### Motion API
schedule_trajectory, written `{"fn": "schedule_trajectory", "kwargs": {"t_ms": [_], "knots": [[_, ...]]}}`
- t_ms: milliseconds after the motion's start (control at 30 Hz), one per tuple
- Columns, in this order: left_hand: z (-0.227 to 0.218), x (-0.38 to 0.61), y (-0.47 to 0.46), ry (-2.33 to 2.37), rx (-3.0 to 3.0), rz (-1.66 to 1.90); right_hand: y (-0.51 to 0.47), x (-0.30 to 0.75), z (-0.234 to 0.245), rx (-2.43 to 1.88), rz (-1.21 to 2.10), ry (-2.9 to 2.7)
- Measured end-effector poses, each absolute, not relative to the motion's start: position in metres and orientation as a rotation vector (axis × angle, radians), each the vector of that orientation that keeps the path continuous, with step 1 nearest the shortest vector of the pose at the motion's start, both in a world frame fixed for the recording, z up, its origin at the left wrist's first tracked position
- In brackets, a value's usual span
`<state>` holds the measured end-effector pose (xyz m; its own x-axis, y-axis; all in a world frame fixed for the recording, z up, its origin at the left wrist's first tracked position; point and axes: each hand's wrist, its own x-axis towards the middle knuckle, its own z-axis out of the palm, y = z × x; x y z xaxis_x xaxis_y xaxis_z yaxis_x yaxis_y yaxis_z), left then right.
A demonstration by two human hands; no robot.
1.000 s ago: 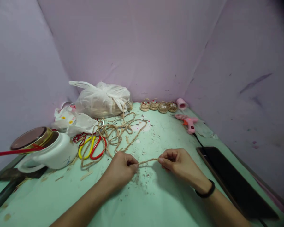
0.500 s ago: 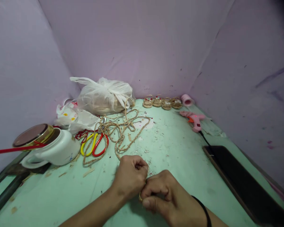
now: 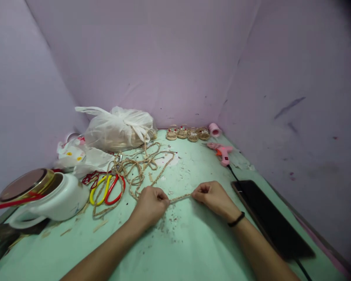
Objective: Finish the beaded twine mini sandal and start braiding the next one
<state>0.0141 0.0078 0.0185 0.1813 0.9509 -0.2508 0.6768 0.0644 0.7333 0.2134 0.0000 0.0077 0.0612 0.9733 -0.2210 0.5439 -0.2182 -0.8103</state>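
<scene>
A braided tan rope runs straight between my two hands, just above the green tabletop. My left hand is closed on it, with the fingertips pinching the strand. To the right, my right hand pinches the rope near its end; the very tip is hidden by the fingers. A black band circles my right wrist. Beyond my left hand, the rest of the rope lies in a loose tangle. Part of that tangle rests over scissors with one yellow and one red handle.
At left stand a white cup and a gold-rimmed lid. A tied white plastic bag sits at the back. Several small woven pieces line the wall beside a pink roll. At right lie a pink glue gun and a dark flat slab.
My hands have moved apart, my right hand going up and to the right. A stretch of rope now shows between them. The whole view has shifted slightly.
</scene>
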Motion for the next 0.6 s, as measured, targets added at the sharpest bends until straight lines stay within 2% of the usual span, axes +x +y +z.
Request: {"fn": "schedule_trajectory", "kwargs": {"t_ms": [333, 600], "knots": [[0.022, 0.032, 0.024, 1.84, 1.894, 0.144, 0.004, 0.206, 0.005, -2.164, 0.828, -1.46], [0.021, 0.028, 0.036, 1.717, 1.842, -0.012, 0.008, 0.209, 0.0, -2.187, 0.912, -1.503]]}}
